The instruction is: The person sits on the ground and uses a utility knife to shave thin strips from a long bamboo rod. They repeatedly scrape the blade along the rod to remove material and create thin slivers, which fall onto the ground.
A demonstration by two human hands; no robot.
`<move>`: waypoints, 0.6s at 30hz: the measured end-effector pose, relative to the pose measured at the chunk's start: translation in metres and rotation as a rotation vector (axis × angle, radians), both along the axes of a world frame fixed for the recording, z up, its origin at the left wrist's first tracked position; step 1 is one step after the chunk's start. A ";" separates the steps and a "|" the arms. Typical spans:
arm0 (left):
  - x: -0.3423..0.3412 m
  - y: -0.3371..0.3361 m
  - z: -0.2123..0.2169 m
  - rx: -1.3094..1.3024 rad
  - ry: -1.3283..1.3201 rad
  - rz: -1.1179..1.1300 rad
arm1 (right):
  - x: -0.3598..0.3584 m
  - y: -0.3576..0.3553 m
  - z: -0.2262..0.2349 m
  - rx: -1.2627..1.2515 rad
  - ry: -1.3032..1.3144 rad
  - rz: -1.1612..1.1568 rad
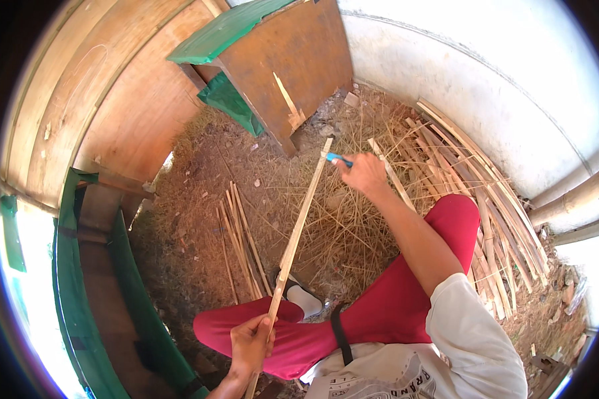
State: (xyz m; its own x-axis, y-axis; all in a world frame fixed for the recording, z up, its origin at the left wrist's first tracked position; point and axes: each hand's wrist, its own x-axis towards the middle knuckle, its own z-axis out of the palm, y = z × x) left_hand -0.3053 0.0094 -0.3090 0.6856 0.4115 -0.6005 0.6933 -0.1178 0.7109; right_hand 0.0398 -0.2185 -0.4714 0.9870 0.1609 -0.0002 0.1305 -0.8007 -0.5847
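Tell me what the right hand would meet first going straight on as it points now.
Probably the pale strip, near its far end: it lies just ahead of the blue tool in the right hand. Whether tool and strip touch is unclear.

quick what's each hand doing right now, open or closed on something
Left hand: closed around a long bamboo strip.
Right hand: closed on a blue tool, exact kind unclear.

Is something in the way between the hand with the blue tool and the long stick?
Nothing visible: the blue tool in the right hand seems to meet the long stick near its far end. The left hand grips it lower down.
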 end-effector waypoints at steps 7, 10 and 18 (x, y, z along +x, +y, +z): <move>-0.034 0.015 0.029 0.090 0.252 -0.083 | 0.021 -0.042 -0.018 -0.015 0.168 -0.300; -0.067 0.037 0.026 0.003 0.098 0.063 | 0.025 -0.060 -0.017 -0.102 0.216 -0.357; -0.031 0.056 -0.004 0.052 -0.062 0.038 | -0.005 -0.039 -0.003 -0.376 0.189 -0.054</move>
